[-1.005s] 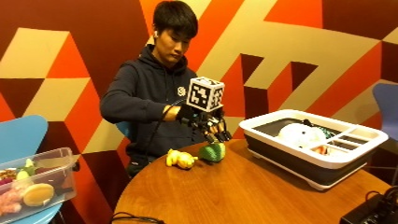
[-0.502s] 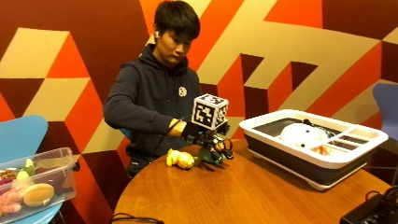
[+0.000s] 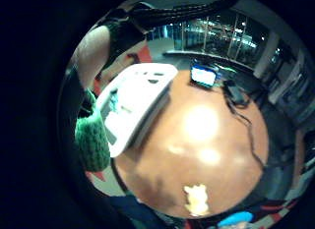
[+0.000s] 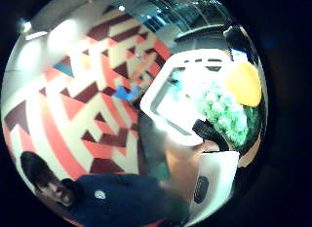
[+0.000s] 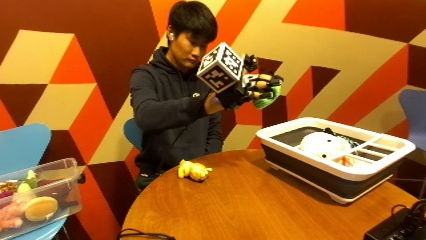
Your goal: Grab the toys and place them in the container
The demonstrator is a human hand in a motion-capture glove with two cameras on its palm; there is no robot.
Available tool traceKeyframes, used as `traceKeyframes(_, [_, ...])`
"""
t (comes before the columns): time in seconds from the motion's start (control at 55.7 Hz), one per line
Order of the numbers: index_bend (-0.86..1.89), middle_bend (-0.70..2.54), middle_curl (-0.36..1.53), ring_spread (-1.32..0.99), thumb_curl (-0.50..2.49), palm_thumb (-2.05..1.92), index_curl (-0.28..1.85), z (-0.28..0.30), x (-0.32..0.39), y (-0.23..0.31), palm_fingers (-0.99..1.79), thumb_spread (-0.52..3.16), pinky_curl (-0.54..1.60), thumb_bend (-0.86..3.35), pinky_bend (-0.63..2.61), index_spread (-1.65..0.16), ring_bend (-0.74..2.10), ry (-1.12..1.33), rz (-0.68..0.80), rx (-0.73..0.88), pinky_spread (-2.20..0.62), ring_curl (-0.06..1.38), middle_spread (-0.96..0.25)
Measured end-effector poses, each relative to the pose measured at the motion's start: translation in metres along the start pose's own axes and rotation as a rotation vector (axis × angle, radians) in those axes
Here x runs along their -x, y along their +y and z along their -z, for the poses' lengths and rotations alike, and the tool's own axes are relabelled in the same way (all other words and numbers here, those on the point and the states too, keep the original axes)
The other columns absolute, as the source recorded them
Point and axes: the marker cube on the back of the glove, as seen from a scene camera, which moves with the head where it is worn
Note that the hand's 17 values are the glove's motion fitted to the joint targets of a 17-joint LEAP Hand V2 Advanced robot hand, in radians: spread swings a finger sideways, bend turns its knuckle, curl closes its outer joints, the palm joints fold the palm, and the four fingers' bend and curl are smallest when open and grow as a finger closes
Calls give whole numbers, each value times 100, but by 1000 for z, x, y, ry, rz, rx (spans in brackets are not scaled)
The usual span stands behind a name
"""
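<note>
The gloved right hand is raised high above the surface, at about chest height in front of the person, with its fingers curled round a green knitted toy. The thumb-side palm view shows the same green toy close against the palm, with an orange-yellow part on it, and the white rim of the container beyond it. The little-finger-side palm view shows the green toy at the edge of the palm, the container beside it, and a yellow toy lying on the wood.

From the outside view, the container sits at about 3 o'clock on the round surface, a white-rimmed grey tub with a white round thing already in it. The yellow toy lies at about 10 o'clock, well apart from the container and untouched.

The step in hand looks like the carry: the green toy is lifted and held in the air, not yet over the tub. The next move probably calls for swinging the hand toward 3 o'clock until the toy is above the open compartment, lowering it and letting the fingers go slack. After that, the yellow toy would remain to be fetched.
</note>
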Motion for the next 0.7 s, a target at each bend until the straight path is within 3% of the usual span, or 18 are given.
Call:
traceKeyframes(0.108, [107,65,49,-13,70,58,79,-20,22,-25,12,106,32,15,55,-7,22,-161,2,25,2,19,-16])
traceKeyframes(0.233, [98,58,48,-13,72,57,80,-61,25,-32,4,106,35,13,61,-8,24,-87,-33,279,2,22,-15])
traceKeyframes(0.305, [83,35,42,-7,70,55,74,-76,22,-25,-17,115,37,12,72,-9,23,-33,-39,388,4,22,-8])
traceKeyframes(0.359, [54,25,39,-5,67,50,67,-78,20,-18,-31,119,39,8,80,-8,23,-28,-33,418,4,23,-2])
traceKeyframes(0.449, [32,14,35,-2,61,44,59,-62,11,-12,-28,122,39,3,80,-9,19,-40,-53,401,6,23,3])
traceKeyframes(0.7, [17,21,34,2,52,37,50,26,-58,50,-6,130,35,-2,65,-11,19,279,-187,487,6,23,6])
